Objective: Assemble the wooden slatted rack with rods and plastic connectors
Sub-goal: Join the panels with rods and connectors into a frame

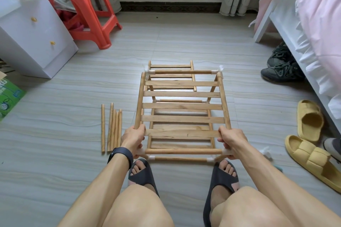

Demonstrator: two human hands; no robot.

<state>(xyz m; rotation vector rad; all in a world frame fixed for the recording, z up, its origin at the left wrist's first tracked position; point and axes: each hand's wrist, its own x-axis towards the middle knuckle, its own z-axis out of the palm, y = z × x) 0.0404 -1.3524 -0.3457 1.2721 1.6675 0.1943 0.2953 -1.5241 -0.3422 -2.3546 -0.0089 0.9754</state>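
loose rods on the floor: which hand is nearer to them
Left. The left hand grips a corner of the slatted panel beside the loose rods; the right hand grips the opposite corner.

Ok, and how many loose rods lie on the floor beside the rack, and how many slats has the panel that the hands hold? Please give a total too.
Loose rods on the floor: 5
Slats of the panel gripped by the left hand and the right hand: 5
Total: 10
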